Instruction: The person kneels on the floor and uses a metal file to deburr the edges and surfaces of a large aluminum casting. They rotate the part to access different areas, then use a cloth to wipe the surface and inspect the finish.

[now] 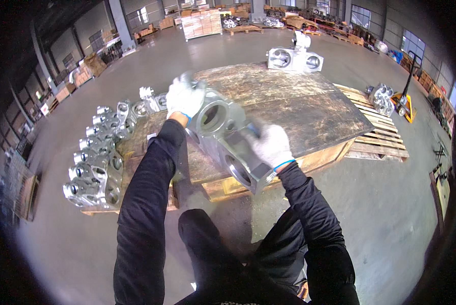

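Note:
A large silver metal casting (217, 137) with round bored openings is tilted in front of me, over the near edge of the wooden table (309, 112). My left hand (186, 96), in a white glove with a blue cuff edge, is closed around its far left end. On its right side is my right hand (271, 147), gloved the same way, its fingers curled against the metal. Motion blurs both hands and parts of the casting. A small dark and blue patch shows by the right fingertips; I cannot make out what it is.
Several similar castings (98, 173) stand in rows on a low pallet at the left. Another casting (295, 57) sits on the table's far edge. Beyond the right side are a slatted wooden pallet (378, 124), more castings (383, 99) and a yellow pallet jack (407, 104).

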Demonstrator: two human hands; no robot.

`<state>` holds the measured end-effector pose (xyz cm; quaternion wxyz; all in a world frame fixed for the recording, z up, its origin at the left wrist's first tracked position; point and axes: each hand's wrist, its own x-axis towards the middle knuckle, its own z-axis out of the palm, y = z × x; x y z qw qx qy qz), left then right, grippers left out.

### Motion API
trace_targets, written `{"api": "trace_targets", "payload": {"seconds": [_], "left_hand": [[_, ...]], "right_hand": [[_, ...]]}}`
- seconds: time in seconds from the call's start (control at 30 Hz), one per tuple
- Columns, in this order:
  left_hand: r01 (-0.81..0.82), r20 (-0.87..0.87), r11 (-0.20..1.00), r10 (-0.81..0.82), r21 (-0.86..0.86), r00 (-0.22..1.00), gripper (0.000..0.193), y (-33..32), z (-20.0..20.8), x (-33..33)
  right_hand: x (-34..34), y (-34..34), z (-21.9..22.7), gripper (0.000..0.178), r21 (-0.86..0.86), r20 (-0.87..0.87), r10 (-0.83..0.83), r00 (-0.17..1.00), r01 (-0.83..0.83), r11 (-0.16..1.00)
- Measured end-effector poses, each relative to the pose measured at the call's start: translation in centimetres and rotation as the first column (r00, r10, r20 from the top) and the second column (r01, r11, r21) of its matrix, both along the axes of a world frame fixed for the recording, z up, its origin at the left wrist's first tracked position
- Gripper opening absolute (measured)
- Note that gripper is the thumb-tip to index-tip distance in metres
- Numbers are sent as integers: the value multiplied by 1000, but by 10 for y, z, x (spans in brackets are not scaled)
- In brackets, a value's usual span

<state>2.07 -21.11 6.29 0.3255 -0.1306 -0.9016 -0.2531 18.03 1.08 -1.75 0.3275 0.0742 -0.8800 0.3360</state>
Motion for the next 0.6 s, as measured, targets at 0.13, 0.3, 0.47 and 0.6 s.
{"api": "trace_targets", "payload": {"seconds": [0.13,0.3,0.47,0.6], "left_hand": [[-182,127,982,188,-54,974,73,5,2,0],[-142,145,989,134,49,980,65,6,4,-3],[-87,201,992,67,94,977,66,2,-3,-14],[88,123,988,-104,127,987,55,-2,-7,-19]], "right_hand": [[1,78,-35,35,-392,280,-53,959,165,905],[-11,93,-105,38,-837,355,342,870,132,531],[-7,69,-117,45,-610,315,-15,949,215,763],[31,56,-103,53,-610,365,37,930,209,764]]}}
